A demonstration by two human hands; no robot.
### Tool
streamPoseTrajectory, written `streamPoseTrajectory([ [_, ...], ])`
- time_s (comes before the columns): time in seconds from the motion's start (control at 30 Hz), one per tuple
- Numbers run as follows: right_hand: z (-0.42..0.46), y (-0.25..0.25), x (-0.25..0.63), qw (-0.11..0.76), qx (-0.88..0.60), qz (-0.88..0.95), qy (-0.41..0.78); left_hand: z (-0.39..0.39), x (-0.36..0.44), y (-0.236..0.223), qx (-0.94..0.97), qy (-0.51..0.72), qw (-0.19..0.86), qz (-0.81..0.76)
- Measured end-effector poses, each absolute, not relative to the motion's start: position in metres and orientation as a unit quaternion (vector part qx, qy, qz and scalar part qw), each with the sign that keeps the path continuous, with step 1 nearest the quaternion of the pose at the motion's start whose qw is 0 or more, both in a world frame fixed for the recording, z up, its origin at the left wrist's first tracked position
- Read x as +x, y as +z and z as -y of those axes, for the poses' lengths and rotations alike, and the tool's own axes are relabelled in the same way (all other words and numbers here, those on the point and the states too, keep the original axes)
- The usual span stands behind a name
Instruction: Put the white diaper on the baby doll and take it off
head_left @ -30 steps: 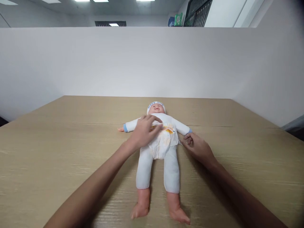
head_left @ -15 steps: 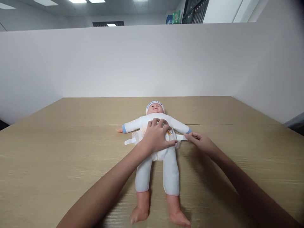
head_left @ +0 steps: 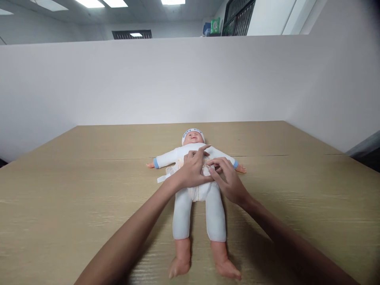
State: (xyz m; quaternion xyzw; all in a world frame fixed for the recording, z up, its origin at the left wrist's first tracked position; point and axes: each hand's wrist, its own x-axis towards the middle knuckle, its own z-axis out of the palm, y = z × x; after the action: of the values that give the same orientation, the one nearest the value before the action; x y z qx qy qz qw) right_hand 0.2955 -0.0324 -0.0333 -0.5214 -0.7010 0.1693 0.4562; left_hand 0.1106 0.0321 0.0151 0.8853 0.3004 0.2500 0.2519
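A baby doll in a white suit with blue cuffs lies on its back, head away from me and legs towards me. Around its hips is a white diaper. My left hand rests across the diaper's front with fingers spread. Over the right part of the belly, my right hand pinches the right fastening tab, now folded inward; the fingers mostly cover it. On the left, the other fastening tab sticks out unfastened beneath the doll's arm.
The doll lies on a wide wooden table with a thin seam running across it. A pale partition wall rises behind the table and continues on both sides. Beyond it, a green package stands near a dark-framed window.
My right hand has moved left from beside the doll's cuff to its belly, bringing the right fastening tab over. My left hand stays on the diaper, its index finger now raised. The view shifts slightly.
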Motion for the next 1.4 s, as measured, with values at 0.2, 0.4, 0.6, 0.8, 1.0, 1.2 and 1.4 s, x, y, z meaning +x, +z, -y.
streamPoseTrajectory([
  [0.2, 0.06, -0.036, 0.303, 0.39, -0.49, 0.773, 0.098, -0.035, 0.069, -0.002, 0.796, 0.393, 0.388, -0.248],
  [0.4, 0.037, -0.003, 0.263, 0.415, -0.5, 0.759, 0.041, -0.029, 0.002, -0.048, 0.819, 0.368, 0.195, -0.395],
  [0.6, 0.004, 0.024, 0.218, 0.26, -0.587, 0.765, 0.054, -0.029, -0.019, -0.058, 0.801, 0.217, 0.057, -0.555],
  [0.8, -0.008, 0.02, 0.209, 0.188, -0.655, 0.73, 0.044, -0.036, -0.021, -0.044, 0.751, 0.215, 0.23, -0.581],
  [1.0, -0.005, 0.026, 0.209, 0.18, -0.651, 0.734, 0.068, -0.04, -0.004, -0.015, 0.698, 0.366, 0.399, -0.469],
  [1.2, 0.001, 0.039, 0.214, 0.182, -0.609, 0.763, 0.116, -0.044, 0.043, -0.005, 0.739, 0.341, 0.439, -0.381],
  [1.4, -0.003, 0.039, 0.215, 0.184, -0.613, 0.757, 0.134, -0.056, 0.048, -0.016, 0.746, 0.353, 0.467, -0.318],
])
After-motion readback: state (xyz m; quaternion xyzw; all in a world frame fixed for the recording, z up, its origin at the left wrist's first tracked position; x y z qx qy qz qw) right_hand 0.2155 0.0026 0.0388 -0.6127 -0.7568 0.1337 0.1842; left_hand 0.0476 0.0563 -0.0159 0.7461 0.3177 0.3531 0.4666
